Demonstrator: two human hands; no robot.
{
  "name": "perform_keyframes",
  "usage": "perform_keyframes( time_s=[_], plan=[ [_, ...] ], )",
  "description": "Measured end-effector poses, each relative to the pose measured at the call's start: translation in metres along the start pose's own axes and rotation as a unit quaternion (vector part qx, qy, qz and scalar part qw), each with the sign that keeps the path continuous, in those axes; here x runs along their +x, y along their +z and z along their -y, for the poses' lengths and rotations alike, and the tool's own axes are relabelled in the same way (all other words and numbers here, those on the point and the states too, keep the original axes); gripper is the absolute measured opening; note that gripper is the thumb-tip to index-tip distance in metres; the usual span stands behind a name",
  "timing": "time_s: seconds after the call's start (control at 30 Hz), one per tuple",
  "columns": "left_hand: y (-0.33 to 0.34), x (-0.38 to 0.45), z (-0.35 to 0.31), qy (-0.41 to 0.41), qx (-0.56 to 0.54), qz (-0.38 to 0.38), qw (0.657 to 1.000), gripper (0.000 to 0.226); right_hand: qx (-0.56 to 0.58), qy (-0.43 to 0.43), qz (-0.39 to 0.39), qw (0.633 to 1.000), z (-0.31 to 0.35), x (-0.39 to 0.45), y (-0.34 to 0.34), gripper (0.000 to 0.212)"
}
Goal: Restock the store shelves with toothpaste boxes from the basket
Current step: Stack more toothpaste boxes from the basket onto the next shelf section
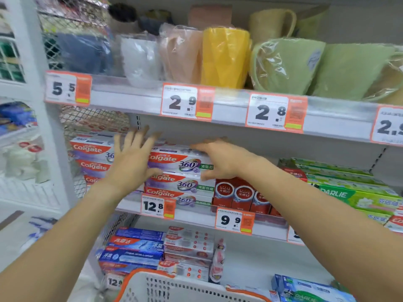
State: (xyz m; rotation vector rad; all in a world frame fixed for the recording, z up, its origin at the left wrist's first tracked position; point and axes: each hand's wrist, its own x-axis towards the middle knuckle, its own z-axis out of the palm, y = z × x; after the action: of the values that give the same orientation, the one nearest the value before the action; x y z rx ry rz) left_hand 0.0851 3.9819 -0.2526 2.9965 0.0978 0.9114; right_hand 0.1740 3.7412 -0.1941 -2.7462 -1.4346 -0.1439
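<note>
White steel shelf (194, 211) carries a stack of purple toothpaste boxes, long axis running left-right. The top box (181, 160) sits between both hands: right hand (220, 159) cups its right end, fingers curled over; left hand (133, 158) spreads flat at its left end. Basket (152, 286) waits below.

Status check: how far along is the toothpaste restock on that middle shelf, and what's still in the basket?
Done: a stack of Colgate 360 boxes sits on the middle shelf above the 12.8 price tag. In hand: the right hand grips the top box at its right end while the left hand, fingers spread, steadies its left end. Left: the basket shows only its rim, so its contents cannot be told.
</note>
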Motion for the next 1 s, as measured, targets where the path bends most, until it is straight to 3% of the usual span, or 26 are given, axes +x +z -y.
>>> perform_keyframes(
  time_s=[0.23, 0.73, 1.0],
  plan=[
    [0.000, 0.000, 0.048, -0.008, -0.047, 0.035, 0.998, 0.081, -0.051, -0.014, -0.023, 0.998, -0.005, 0.006, 0.008, 0.089],
    [0.008, -0.008, 0.051, 0.009, -0.067, -0.018, 0.998, 0.089, 0.007, -0.032, -0.040, 0.999, -0.005, 0.006, 0.005, 0.087],
    [0.016, -0.006, 0.053, 0.029, -0.016, -0.039, 0.999, 0.093, -0.003, -0.027, -0.035, 0.999, -0.003, 0.006, 0.005, 0.088]
  ],
)
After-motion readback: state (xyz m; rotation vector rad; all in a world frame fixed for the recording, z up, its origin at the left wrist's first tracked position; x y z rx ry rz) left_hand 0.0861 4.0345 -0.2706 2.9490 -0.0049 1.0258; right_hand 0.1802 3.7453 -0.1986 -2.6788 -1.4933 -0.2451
